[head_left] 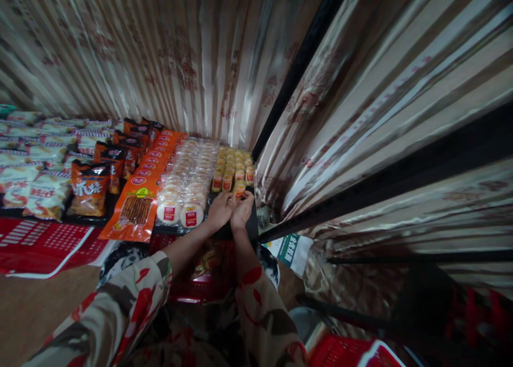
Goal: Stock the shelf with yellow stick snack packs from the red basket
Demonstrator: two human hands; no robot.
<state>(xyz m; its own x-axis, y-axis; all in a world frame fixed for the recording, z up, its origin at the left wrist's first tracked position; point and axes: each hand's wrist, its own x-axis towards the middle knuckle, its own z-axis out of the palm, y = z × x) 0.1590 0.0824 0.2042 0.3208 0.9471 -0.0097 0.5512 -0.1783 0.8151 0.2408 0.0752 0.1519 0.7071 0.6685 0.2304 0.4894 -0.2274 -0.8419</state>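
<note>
My left hand (219, 211) and my right hand (242, 211) are side by side at the front right of a dark shelf (251, 224). Both have their fingers curled over a small yellow snack packet (240, 189) at the near end of a row of small yellow packets (232, 168). Left of that row lie round white rice cakes in clear wrap (185, 181). Both sleeves carry a red and beige pattern.
Orange flat snack packs (138, 207), dark orange bags (90, 188) and pale bags (40, 188) fill the shelf further left. Striped shiny curtain (372, 126) hangs behind and to the right. Red baskets (340, 352) sit low by my legs. A red banner (44, 241) fronts the shelf.
</note>
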